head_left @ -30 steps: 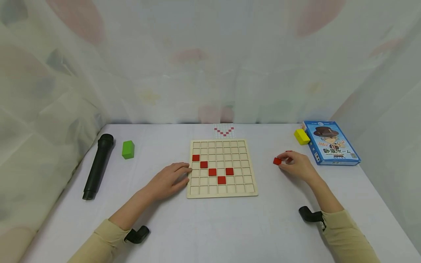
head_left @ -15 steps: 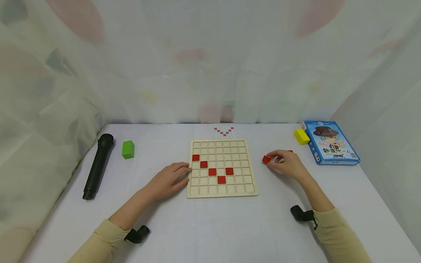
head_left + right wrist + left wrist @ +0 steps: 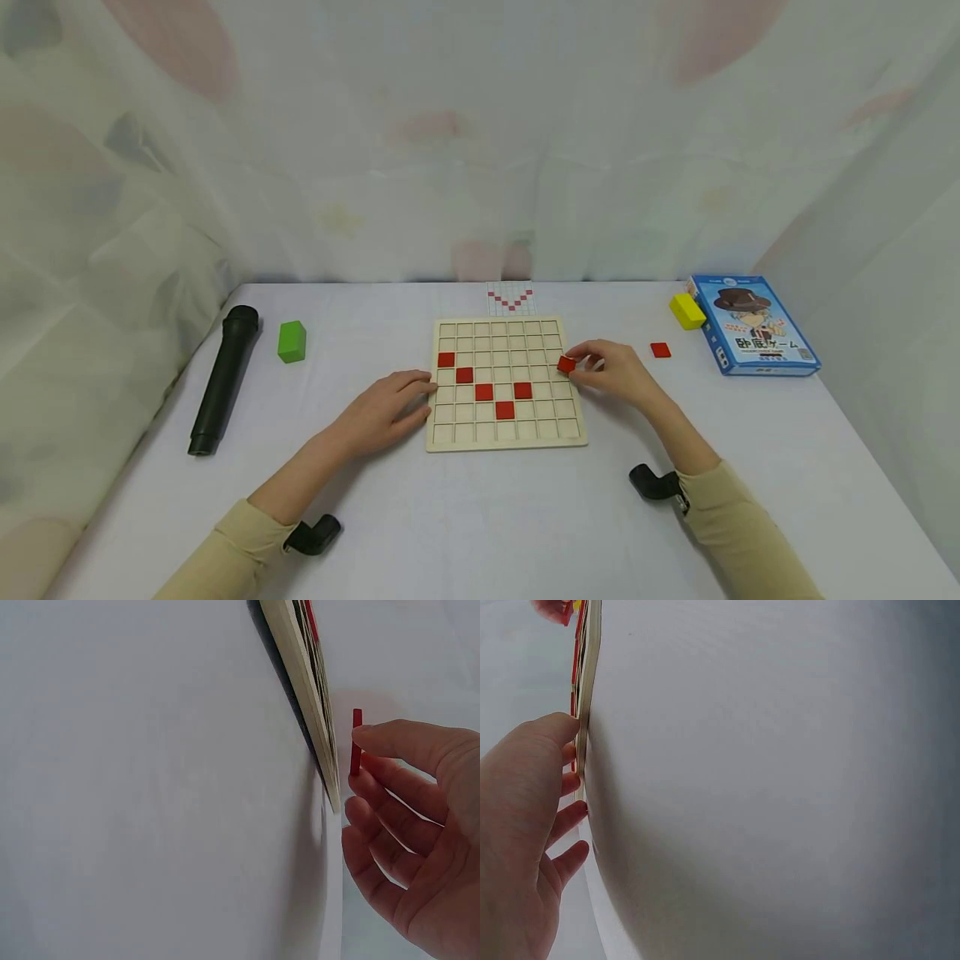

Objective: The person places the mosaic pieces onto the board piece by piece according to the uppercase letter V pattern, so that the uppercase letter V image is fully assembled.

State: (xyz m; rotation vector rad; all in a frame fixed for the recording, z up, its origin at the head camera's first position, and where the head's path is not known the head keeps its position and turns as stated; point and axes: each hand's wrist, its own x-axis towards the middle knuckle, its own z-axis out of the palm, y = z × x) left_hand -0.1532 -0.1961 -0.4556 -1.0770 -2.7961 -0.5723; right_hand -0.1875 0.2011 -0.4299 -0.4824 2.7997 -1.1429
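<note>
A pale wooden grid board (image 3: 459, 433) lies flat in the middle of the table, with several red square tiles (image 3: 484, 392) set in its cells in a slanting line that turns up at the right. My left hand (image 3: 384, 414) rests at the board's left edge, fingers relaxed and fingertips touching the rim, as the left wrist view also shows. Between thumb and fingers, my right hand (image 3: 617, 372) pinches a thin red tile (image 3: 357, 742) over the board's right edge. Another loose red tile (image 3: 660, 350) lies on the table to the right of that hand.
Behind the board is a small pattern card (image 3: 512, 298) with a red V of squares. To the right, a yellow block (image 3: 687, 312) leans by a blue box (image 3: 757, 325). A green block (image 3: 292, 342) and a black microphone (image 3: 225, 379) are on the left.
My right hand has carried the pinched red tile leftward from the open table to the board's right edge, uncovering the loose tile behind it. The left hand stays put.
</note>
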